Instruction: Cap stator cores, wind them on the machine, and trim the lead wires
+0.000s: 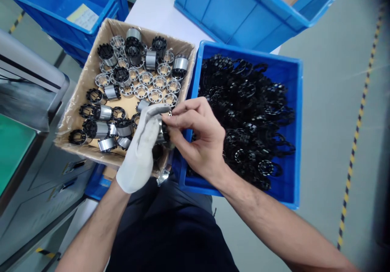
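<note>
My left hand [137, 152], in a white glove, is closed around a silver metal stator core [160, 133] with a black plastic end piece. My bare right hand [202, 138] pinches at the same core from the right, with thumb and fingers at its black toothed rim. The fingers partly hide the core. Both hands are over the right edge of a plastic-lined cardboard box [70, 105]. Inside it lie bare silver stator cores [146, 78] in rows, and several cores with black end pieces [102, 112]. A blue bin [297, 134] beside it holds many black plastic rings [246, 101].
A larger blue crate [231, 12] stands behind on the white table [158, 8]. At the far left is another blue crate [65, 4] with a paper note [83, 17]. A metal cabinet with a green top [14, 150] borders the left side.
</note>
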